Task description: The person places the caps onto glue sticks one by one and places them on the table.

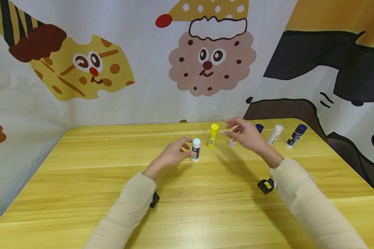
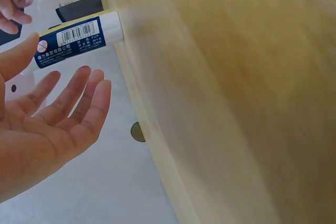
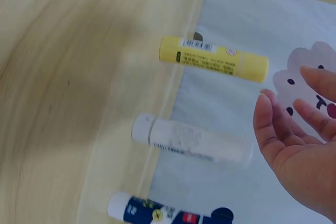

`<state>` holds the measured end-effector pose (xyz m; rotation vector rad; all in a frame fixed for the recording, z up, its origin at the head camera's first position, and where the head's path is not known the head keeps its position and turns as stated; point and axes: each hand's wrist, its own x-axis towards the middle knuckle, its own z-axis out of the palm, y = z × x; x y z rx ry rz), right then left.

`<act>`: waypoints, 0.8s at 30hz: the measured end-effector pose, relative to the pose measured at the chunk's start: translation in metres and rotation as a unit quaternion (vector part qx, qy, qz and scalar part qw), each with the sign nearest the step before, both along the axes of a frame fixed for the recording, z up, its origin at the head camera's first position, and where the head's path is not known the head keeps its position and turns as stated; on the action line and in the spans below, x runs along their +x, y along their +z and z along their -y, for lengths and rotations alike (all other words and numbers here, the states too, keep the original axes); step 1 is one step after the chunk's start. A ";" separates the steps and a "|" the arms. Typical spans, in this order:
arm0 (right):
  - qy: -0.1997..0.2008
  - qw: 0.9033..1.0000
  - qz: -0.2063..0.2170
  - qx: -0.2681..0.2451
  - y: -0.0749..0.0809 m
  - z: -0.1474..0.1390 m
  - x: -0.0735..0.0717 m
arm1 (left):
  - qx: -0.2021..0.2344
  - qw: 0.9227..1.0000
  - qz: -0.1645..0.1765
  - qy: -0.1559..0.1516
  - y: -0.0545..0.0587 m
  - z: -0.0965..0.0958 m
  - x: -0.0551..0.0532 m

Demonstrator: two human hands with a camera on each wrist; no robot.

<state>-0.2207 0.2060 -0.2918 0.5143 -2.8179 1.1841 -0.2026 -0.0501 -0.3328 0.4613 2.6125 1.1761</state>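
Note:
A glue stick with a navy label and white ends stands upright on the table. My left hand is beside it; in the left wrist view the thumb lies close to the label, and the fingers are spread apart from it. Whether the thumb touches, I cannot tell. To its right stands a yellow glue stick. My right hand hovers with parted fingers, partly covering a white glue stick in the head view. In the right wrist view that white stick stands apart from the fingers.
Further right stand a navy-capped glue stick partly behind the right hand, a white one and a navy one. The wooden table ends at a printed cloth behind.

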 end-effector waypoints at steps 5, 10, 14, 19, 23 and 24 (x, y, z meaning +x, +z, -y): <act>0.015 1.000 -0.001 0.005 0.003 -0.012 0.006 | 0.000 1.000 0.002 -0.003 0.000 -0.001 0.000; 0.026 1.000 0.010 0.013 0.004 -0.025 0.012 | 0.001 1.000 0.003 -0.006 -0.001 -0.003 0.000; 0.039 0.999 0.008 0.027 0.002 -0.038 0.016 | -0.001 1.000 0.002 -0.009 -0.001 -0.004 -0.001; 0.052 0.997 0.026 0.057 0.000 -0.056 0.021 | 0.001 1.000 0.007 -0.008 -0.002 -0.004 -0.001; 0.069 0.993 0.056 0.074 0.001 -0.068 0.026 | 0.002 1.000 0.010 -0.007 -0.002 -0.005 0.000; 0.073 0.992 0.063 0.078 0.000 -0.072 0.027 | 0.002 1.000 0.012 -0.008 -0.002 -0.005 0.000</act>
